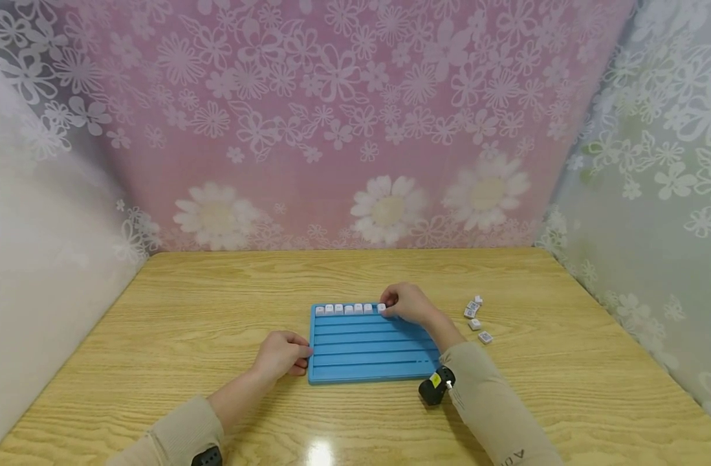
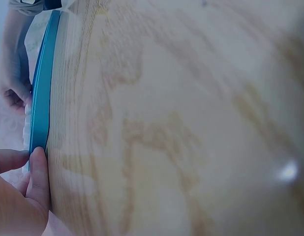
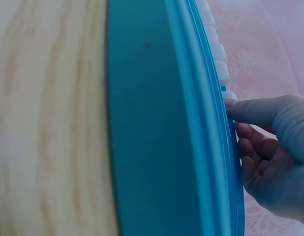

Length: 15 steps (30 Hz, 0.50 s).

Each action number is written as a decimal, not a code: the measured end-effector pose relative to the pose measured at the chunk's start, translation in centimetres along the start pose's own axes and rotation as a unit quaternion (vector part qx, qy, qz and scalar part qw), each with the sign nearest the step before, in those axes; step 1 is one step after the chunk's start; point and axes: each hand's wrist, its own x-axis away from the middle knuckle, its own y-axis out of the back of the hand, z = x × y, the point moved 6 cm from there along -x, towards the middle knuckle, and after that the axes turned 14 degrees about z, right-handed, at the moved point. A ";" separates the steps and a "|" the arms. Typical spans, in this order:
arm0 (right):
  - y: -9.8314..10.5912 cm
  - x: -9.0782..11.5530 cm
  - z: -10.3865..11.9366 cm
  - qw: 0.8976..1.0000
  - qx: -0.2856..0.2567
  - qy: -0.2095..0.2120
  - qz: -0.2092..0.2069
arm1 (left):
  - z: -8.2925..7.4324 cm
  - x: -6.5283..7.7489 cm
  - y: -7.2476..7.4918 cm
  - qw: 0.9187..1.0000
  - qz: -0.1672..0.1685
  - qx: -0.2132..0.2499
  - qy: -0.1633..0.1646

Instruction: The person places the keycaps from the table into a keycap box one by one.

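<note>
A blue ridged tray (image 1: 367,349) lies flat on the table. Along its far groove stands a row of several white keycaps (image 1: 348,309), seen edge-on in the right wrist view. My right hand (image 1: 410,303) pinches one white keycap (image 3: 229,95) at that same groove, a small gap to the right of the row. My left hand (image 1: 278,356) is at the tray's left edge; in the left wrist view its thumb and finger grip the tray's rim (image 2: 41,103). The right forearm hides the tray's right side in the head view.
Several loose white keycaps (image 1: 474,324) are scattered on the wooden table (image 1: 215,278) to the right of the tray. Behind the table hangs a pink flowered curtain (image 1: 308,155), with pale patterned sheets on both sides.
</note>
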 end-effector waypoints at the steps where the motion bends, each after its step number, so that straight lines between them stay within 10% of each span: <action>1: 0.0 0.0 0.0 1.000 -0.002 -0.001 0.001 | 0.0 0.0 0.0 1.000 0.000 -0.001 0.000; 15: 0.0 0.1 0.1 1.000 -0.017 -0.008 -0.005 | -0.1 0.0 0.0 1.000 -0.006 -0.002 0.008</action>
